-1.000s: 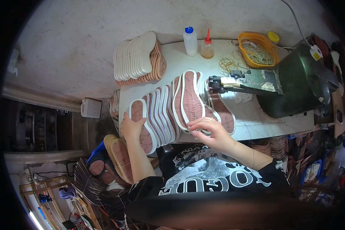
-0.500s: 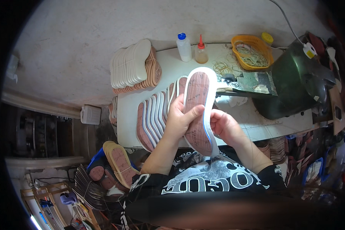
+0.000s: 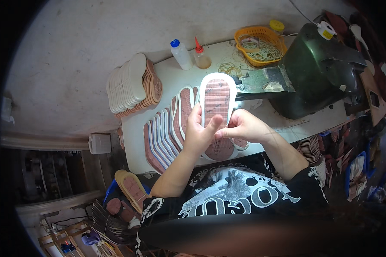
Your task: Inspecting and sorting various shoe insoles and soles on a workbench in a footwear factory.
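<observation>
Your left hand (image 3: 200, 133) pinched the pink, white-rimmed sole (image 3: 217, 103) between thumb and fingers; your right hand (image 3: 247, 127) pinched its opposite edge. It was between both hands, a row of soles (image 3: 162, 133) to their left, the yellow basket (image 3: 257, 63) beyond.

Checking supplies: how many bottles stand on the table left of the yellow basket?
2: the blue-capped bottle on the left, the red-tipped bottle to its right. None seems hidden.
</observation>
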